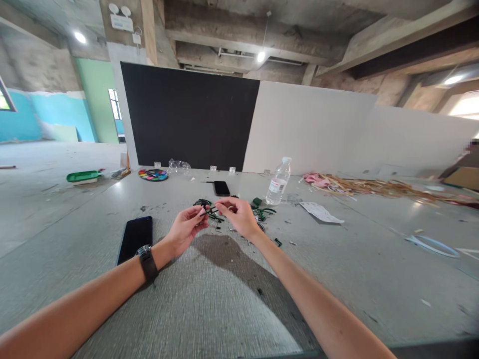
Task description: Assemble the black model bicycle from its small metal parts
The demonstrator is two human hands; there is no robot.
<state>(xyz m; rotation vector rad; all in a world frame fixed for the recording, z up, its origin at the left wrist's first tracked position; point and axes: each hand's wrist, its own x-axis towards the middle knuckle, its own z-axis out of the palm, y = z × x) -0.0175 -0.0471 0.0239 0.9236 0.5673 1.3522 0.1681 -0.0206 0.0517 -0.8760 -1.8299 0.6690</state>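
Left hand (188, 224) and right hand (239, 214) pinched a thin dark piece (210, 212) between them.

Grey table (175, 314) filled most of the near view; both forearms reached in across it. White panelling (310, 129) stood along its far side at the right, with a black panel (194, 114) adjoining at the left. A pile of tan strips (370, 187) spread across the far right, pink material (317, 180) at its left end.

Left hand: thumb and fingertips closed on one end of the piece. Right hand: fingertips gathered at the other end, palm turned down; exact contact too small to tell. Piece held just above the table, near the middle, in front of the smaller phone (221, 188).

Clear bottle (277, 187) stood upright beyond the right hand, capped, label facing the camera. Printed sheet (321, 213) lay to its right. Larger phone (137, 234) lay dark-screened beside the left forearm, partly behind the watch (147, 264) on that wrist. Round paint palette (153, 174) lay near the foot of the black panel.

Smallest items: dark green parts (265, 212), loose around and under the hands; individual shapes unresolved.
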